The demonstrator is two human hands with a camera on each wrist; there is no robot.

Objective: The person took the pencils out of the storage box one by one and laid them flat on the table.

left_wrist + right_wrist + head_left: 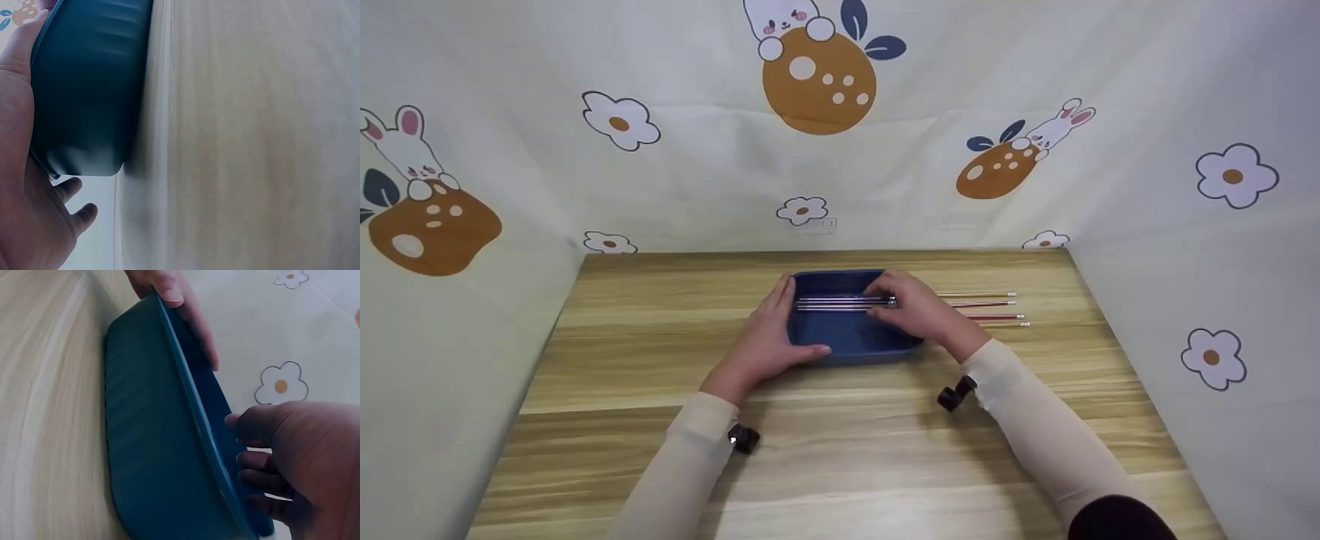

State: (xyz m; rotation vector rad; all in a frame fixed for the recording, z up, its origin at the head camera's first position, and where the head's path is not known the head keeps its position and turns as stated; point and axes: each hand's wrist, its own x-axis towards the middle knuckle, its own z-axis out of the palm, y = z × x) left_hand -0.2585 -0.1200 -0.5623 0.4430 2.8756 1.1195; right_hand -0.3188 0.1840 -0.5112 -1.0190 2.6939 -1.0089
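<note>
A dark blue tray [840,337] lies on the table. My left hand [761,341] grips its left end, thumb over the front rim and fingers along the left side. Inside, several shiny purple-silver pencils [840,303] lie side by side from left to right. Over their right ends is my right hand [915,304], with its thumb and fingers spread apart on either side of them. In the right wrist view, the right-hand fingertips [244,475] dip past the tray rim; the pencils are hidden there.
Right of the tray, several gold and red pencils [990,304] with white eraser ends lie on the wood-grain table [660,300], partly hidden by my right hand. A pale patterned cloth [697,172] hangs behind and at both sides of the table.
</note>
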